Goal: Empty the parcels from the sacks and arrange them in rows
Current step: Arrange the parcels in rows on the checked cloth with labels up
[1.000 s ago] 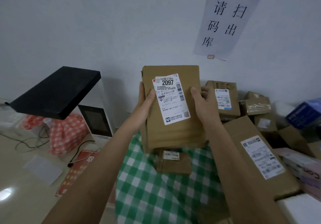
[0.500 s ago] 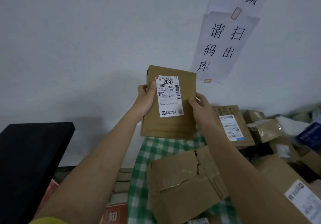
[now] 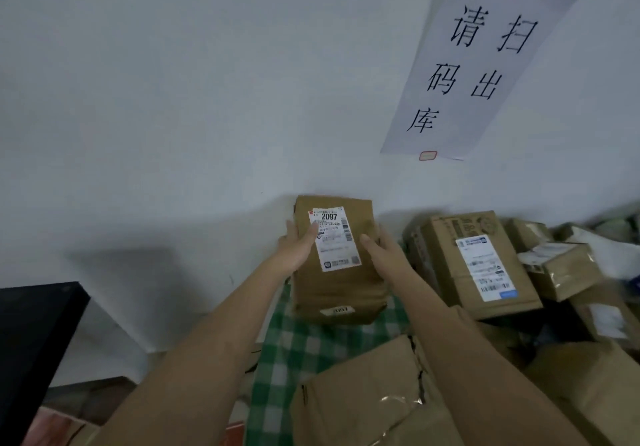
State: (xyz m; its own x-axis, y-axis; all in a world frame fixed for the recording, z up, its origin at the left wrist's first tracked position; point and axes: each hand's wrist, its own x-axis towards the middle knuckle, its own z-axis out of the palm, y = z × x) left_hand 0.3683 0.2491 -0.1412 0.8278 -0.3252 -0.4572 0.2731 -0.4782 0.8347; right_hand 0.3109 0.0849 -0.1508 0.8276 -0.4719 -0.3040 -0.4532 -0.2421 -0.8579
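Parcel [image 3: 337, 283]: long axis toward the wall, label 2097 up. Left hand [image 3: 297, 248] and right hand [image 3: 381, 250] grip its opposite sides, forearms extended.

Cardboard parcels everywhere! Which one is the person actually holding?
The parcel labelled 2097, standing against the wall. The left hand and right hand grip its sides. The box with the blue-trimmed label beside it lies untouched.
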